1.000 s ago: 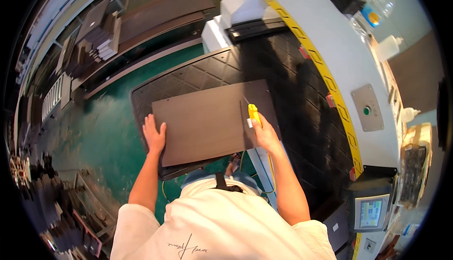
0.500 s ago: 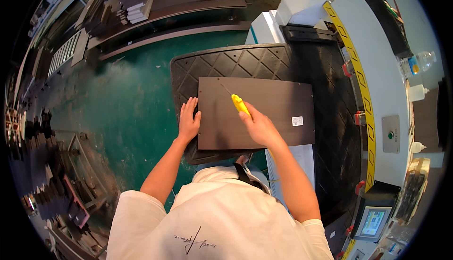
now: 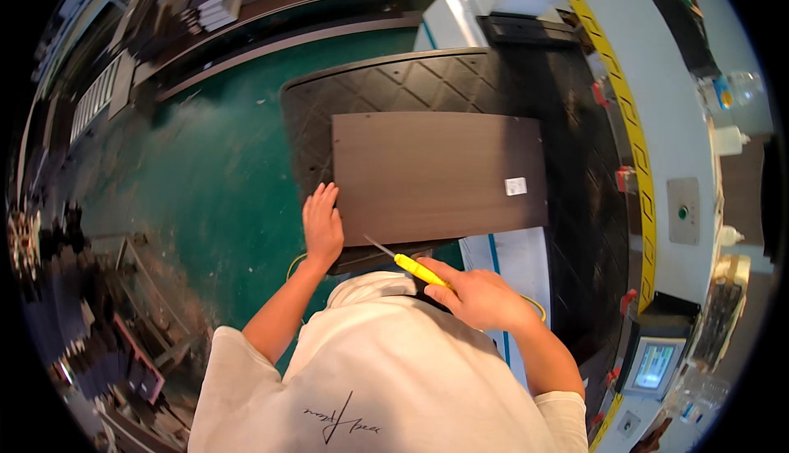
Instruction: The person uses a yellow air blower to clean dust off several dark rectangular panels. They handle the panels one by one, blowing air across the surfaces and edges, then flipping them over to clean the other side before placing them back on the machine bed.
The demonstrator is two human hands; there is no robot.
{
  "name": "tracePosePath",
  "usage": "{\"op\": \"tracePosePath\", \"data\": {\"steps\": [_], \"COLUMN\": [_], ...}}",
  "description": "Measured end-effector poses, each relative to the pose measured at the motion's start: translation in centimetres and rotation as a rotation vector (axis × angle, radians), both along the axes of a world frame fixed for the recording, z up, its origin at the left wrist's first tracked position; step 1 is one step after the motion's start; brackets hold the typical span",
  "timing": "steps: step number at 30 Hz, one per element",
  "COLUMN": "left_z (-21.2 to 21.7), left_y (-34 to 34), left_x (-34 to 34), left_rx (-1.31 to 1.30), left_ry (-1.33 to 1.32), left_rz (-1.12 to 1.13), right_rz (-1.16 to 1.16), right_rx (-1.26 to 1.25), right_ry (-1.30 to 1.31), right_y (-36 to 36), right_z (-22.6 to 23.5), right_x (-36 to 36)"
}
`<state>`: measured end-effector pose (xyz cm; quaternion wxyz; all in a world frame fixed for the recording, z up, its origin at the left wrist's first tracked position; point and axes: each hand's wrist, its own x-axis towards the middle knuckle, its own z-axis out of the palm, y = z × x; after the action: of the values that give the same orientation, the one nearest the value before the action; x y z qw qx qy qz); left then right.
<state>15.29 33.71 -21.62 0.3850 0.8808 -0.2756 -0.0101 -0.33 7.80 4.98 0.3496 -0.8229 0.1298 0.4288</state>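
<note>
A dark brown rectangular board [image 3: 436,178] with a white label [image 3: 515,186] and small holes near its edges lies on a black ribbed surface. My left hand [image 3: 323,227] rests at the board's left edge near its front corner, fingers stretched out and holding nothing. Close to my waist, my right hand [image 3: 481,295] grips a yellow-handled tool [image 3: 419,270] with a thin, pointed metal tip. That tip points up and left, just off the board's front edge. A thin yellow cord or hose [image 3: 538,308] shows beside my right wrist; whether it joins the tool I cannot tell.
Along the right runs a white machine [image 3: 670,141] with a yellow-and-black strip, a green button [image 3: 683,212] and a small screen [image 3: 655,365]. Stacked dark boards [image 3: 160,22] stand at the far left. A metal frame [image 3: 156,289] sits on the green floor [image 3: 197,174] at left.
My right hand has drawn the yellow-handled tool back from above the board toward my body. My left hand stays at the board's left edge. The view has shifted slightly.
</note>
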Motion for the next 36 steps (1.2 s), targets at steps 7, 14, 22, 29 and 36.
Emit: {"op": "tracePosePath", "data": {"steps": [7, 14, 22, 29, 36], "left_z": [2.7, 3.3, 0.9, 5.6, 26.4], "left_y": [-3.4, -5.0, -7.3, -7.4, -10.9], "left_x": [-0.7, -4.3, -8.9, -8.5, 5.0], "left_rx": [0.296, 0.494, 0.539, 0.547, 0.499], "left_ry": [-0.123, -0.097, -0.181, -0.140, 0.044], "left_rz": [-0.366, -0.521, -0.583, -0.649, -0.752], "right_rz": [-0.402, -0.718, -1.095, -0.691, -0.214], "right_rx": [-0.245, -0.421, -0.318, 0.466, 0.420], "right_ry": [-0.038, -0.153, -0.248, -0.104, -0.692], "right_y": [-9.4, -14.4, -16.6, -11.7, -5.9], "right_z": [-1.4, -5.7, -7.6, -4.3, -2.2], "right_x": [-11.1, -19.8, -25.8, -20.2, -12.6]}}
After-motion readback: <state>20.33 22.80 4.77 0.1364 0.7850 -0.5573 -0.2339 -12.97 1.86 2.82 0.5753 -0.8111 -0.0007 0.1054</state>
